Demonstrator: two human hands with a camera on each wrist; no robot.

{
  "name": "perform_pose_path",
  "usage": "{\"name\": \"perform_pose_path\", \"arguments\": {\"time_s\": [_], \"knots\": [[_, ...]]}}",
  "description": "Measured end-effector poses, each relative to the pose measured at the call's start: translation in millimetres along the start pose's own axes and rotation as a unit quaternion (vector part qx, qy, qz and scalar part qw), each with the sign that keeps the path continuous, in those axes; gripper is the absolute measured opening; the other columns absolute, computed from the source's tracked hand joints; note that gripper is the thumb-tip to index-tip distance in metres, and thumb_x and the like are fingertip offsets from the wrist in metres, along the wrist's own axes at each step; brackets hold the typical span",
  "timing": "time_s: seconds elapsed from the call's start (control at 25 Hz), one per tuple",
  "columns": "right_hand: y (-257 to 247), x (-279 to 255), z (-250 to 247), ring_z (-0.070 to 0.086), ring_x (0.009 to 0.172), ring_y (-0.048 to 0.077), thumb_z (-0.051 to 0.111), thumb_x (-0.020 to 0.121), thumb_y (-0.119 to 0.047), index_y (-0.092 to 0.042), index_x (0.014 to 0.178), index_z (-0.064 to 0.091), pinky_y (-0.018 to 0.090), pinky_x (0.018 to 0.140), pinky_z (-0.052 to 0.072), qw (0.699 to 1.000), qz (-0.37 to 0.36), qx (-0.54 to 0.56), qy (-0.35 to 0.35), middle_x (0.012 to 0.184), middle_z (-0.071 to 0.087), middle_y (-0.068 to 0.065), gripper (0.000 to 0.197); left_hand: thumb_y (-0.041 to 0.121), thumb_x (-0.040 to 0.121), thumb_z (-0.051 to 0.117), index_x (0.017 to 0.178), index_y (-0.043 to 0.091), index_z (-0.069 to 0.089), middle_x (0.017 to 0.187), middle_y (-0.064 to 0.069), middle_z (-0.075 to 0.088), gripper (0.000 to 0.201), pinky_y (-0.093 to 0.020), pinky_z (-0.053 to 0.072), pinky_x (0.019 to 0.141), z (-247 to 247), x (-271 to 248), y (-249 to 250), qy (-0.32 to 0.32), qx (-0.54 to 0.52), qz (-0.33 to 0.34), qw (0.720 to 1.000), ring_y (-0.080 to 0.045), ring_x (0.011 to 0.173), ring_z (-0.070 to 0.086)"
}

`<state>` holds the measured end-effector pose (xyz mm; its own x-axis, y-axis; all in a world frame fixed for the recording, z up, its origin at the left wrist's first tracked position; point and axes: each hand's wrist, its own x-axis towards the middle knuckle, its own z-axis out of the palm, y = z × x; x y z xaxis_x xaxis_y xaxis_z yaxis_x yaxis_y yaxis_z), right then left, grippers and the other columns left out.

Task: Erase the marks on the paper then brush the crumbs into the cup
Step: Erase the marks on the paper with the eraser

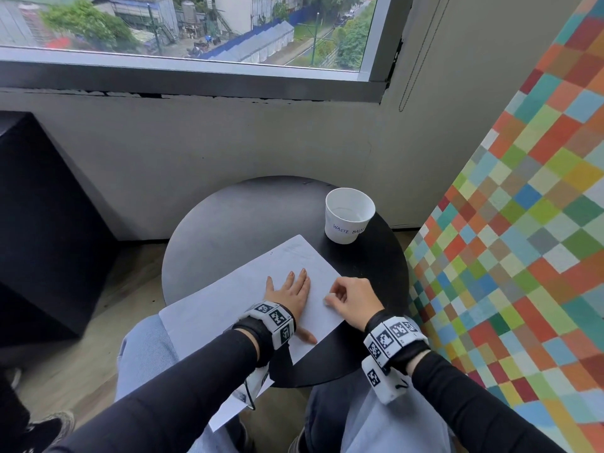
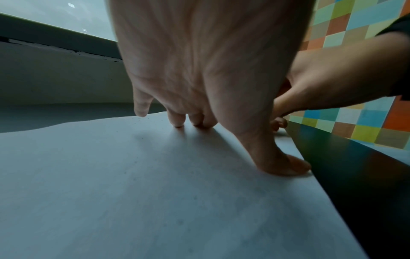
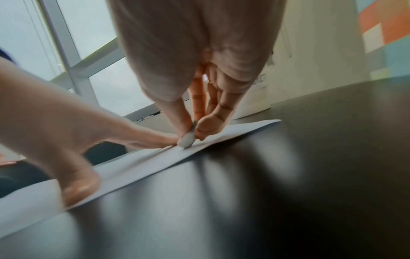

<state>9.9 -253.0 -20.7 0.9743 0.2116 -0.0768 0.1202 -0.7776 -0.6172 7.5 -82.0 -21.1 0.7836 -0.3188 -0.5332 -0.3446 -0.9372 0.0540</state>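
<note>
Black and round, the table [image 1: 228, 220] stood under the window [image 1: 196, 27], with a chequered wall [image 1: 523, 223] of many colours to my right. White paper [image 1: 209, 308] lay slantwise across it, the near end hanging off the edge over my lap. My left hand [image 1: 289, 294] lay flat on the sheet, fingers straight and a little spread, the thumb [image 2: 286, 164] pressed down close to the sheet's right edge. My right hand [image 1: 354, 302] was beside it, nearly touching, with the fingers curled; thumb and fingertips pinched a small pale eraser [image 3: 187, 138], whose lower end touched the paper near that same edge. The right wrist view was blurred, so I could not tell how many fingers were on it. The cup [image 1: 349, 214], white paper with "WASTE" handwritten on its side, stood upright on the table beyond the paper's far corner, apart from both hands. A few faint specks [image 2: 137, 119] showed on the sheet.
</note>
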Motion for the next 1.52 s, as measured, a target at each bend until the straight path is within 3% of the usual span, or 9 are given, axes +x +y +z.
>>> {"name": "perform_pose_path", "arguments": {"time_s": [0.16, 0.32, 0.44, 0.6, 0.72, 0.88, 1.0, 1.12, 1.52], "knots": [[-8, -9, 6, 0.054, 0.061, 0.007, 0.070, 0.079, -0.021, -0.011, 0.079, 0.069, 0.018, 0.064, 0.046, 0.996, -0.046, -0.001, -0.080, 0.068, 0.063, -0.002, 0.010, 0.074, 0.072, 0.066, 0.153, 0.003, -0.018, 0.162, -0.009, -0.024, 0.137, -0.060, 0.002, 0.119, -1, -2, -1, 0.003, -0.009, -0.007, 1.000, -0.023, 0.152, -0.013], [-2, 1, 4, 0.054, 0.063, 0.010, 0.070, 0.077, -0.021, -0.013, 0.076, 0.067, 0.027, 0.067, 0.050, 1.000, -0.004, 0.010, -0.009, 0.065, 0.060, -0.005, 0.009, 0.074, 0.072, 0.067, 0.154, 0.003, -0.017, 0.162, -0.009, -0.023, 0.136, -0.060, 0.001, 0.119, -2, -2, 0, 0.002, -0.005, -0.010, 1.000, -0.024, 0.152, -0.013], [-10, 0, 8, 0.054, 0.062, 0.007, 0.072, 0.077, -0.023, -0.013, 0.079, 0.069, 0.022, 0.067, 0.049, 0.995, -0.036, -0.008, -0.097, 0.068, 0.062, -0.005, 0.011, 0.076, 0.071, 0.066, 0.154, 0.003, -0.017, 0.162, -0.009, -0.023, 0.138, -0.061, -0.002, 0.118, -3, -2, 0, 0.000, 0.007, -0.016, 1.000, -0.025, 0.152, -0.013], [-3, 13, 1, 0.057, 0.067, 0.015, 0.069, 0.076, -0.020, -0.012, 0.076, 0.067, 0.031, 0.071, 0.051, 1.000, 0.004, -0.011, -0.003, 0.068, 0.062, -0.002, 0.008, 0.081, 0.067, 0.063, 0.154, 0.003, -0.017, 0.162, -0.011, -0.023, 0.141, -0.064, -0.009, 0.115, 0, 0, 0, 0.005, 0.015, -0.033, 0.999, -0.027, 0.151, -0.014], [-11, 5, 6, 0.057, 0.064, 0.011, 0.071, 0.076, -0.021, -0.010, 0.078, 0.070, 0.024, 0.067, 0.050, 0.997, -0.019, -0.006, -0.074, 0.069, 0.064, -0.002, 0.011, 0.083, 0.065, 0.063, 0.153, 0.003, -0.018, 0.162, -0.011, -0.022, 0.145, -0.064, -0.010, 0.115, -1, 1, -3, 0.002, 0.019, -0.046, 0.999, -0.027, 0.151, -0.014], [-9, 14, 5, 0.055, 0.064, 0.011, 0.071, 0.075, -0.022, -0.016, 0.073, 0.067, 0.031, 0.070, 0.053, 1.000, 0.024, 0.011, -0.004, 0.066, 0.062, -0.004, 0.008, 0.083, 0.064, 0.064, 0.153, 0.002, -0.018, 0.162, -0.012, -0.021, 0.145, -0.064, -0.008, 0.116, -3, 3, -1, 0.002, 0.023, -0.049, 0.999, -0.028, 0.152, -0.013], [-16, 11, 8, 0.053, 0.063, 0.008, 0.072, 0.078, -0.022, -0.013, 0.079, 0.069, 0.020, 0.068, 0.049, 0.998, -0.011, -0.012, -0.067, 0.068, 0.061, -0.004, 0.009, 0.082, 0.064, 0.065, 0.154, 0.002, -0.017, 0.162, -0.013, -0.021, 0.145, -0.064, -0.007, 0.115, -3, 2, 0, 0.002, 0.024, -0.049, 0.999, -0.029, 0.152, -0.012], [-13, 16, 4, 0.054, 0.063, 0.011, 0.071, 0.076, -0.019, -0.014, 0.074, 0.066, 0.031, 0.072, 0.052, 1.000, 0.009, -0.002, -0.010, 0.065, 0.060, -0.004, 0.007, 0.082, 0.065, 0.065, 0.153, 0.002, -0.018, 0.162, -0.012, -0.022, 0.145, -0.064, -0.008, 0.116, -4, 3, 0, -0.002, 0.020, -0.047, 0.999, -0.029, 0.151, -0.014], [-17, 21, 4, 0.054, 0.065, 0.009, 0.072, 0.076, -0.022, -0.013, 0.078, 0.069, 0.028, 0.071, 0.052, 0.996, -0.012, -0.028, -0.082, 0.070, 0.063, -0.001, 0.010, 0.082, 0.065, 0.065, 0.153, 0.002, -0.020, 0.162, -0.013, -0.024, 0.145, -0.064, -0.007, 0.116, -7, 2, 0, -0.016, 0.027, -0.054, 0.998, -0.030, 0.151, -0.014]]}}
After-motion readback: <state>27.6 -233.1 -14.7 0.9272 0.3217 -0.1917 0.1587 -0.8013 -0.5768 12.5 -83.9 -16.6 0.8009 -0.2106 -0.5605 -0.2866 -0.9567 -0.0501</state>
